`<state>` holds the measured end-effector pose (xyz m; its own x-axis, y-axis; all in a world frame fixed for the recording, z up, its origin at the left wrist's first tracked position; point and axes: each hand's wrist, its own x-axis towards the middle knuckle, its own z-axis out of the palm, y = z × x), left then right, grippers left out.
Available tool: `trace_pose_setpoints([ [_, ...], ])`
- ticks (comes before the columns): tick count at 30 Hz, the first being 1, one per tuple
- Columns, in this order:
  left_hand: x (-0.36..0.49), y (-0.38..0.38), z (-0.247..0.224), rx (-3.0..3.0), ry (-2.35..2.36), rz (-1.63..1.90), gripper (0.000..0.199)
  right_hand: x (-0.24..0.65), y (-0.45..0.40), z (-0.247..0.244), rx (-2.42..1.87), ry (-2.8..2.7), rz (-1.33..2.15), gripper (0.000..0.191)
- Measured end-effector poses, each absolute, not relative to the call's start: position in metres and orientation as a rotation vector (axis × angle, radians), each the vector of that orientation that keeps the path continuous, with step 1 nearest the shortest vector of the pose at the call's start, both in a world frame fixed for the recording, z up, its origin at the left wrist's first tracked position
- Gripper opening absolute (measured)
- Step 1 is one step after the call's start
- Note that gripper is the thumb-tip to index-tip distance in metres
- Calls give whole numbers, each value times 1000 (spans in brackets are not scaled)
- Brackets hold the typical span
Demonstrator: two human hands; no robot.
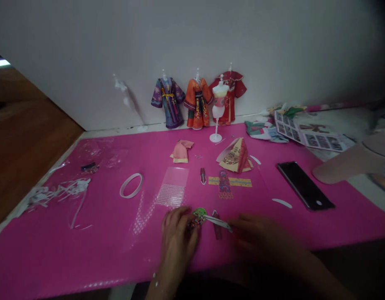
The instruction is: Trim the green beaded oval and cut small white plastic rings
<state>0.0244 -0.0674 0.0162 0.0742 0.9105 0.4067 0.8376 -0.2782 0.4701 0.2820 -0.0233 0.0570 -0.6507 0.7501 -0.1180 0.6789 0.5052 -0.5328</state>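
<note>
In the head view my left hand [178,233] is closed at the left side of a small green dish [199,211] that holds tiny multicoloured beads [197,221]. My right hand [255,233], slightly blurred, grips pale tweezers [219,222]. Their tip reaches the dish's right edge; whether a bead is between the points is too small to tell. Partly under the tweezers lies a dark pink fabric strip with a pointed end [217,231]. A similar short strip [202,176] lies farther back, beside a patterned piece [224,183] crossing a yellow band [242,182].
Small dress forms in a purple robe [169,102], an orange robe [197,104] and a red dress [234,93] stand at the wall. A phone [305,185] lies right, near a pale tumbler [355,160]. Sticker gems [172,193] and a white ring [132,186] lie left.
</note>
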Motion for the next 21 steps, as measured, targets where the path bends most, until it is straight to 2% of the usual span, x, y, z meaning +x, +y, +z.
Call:
trace_pose_setpoints([
  [9,58,-93,17,2477,1431,836,31,323,-36,52,-1427,-2634,725,28],
  [15,71,-96,10,2540,1497,684,36,317,-41,52,-1483,-2628,659,34],
  [21,87,-95,11,2513,1542,665,40,318,-39,46,-1502,-2632,604,27],
])
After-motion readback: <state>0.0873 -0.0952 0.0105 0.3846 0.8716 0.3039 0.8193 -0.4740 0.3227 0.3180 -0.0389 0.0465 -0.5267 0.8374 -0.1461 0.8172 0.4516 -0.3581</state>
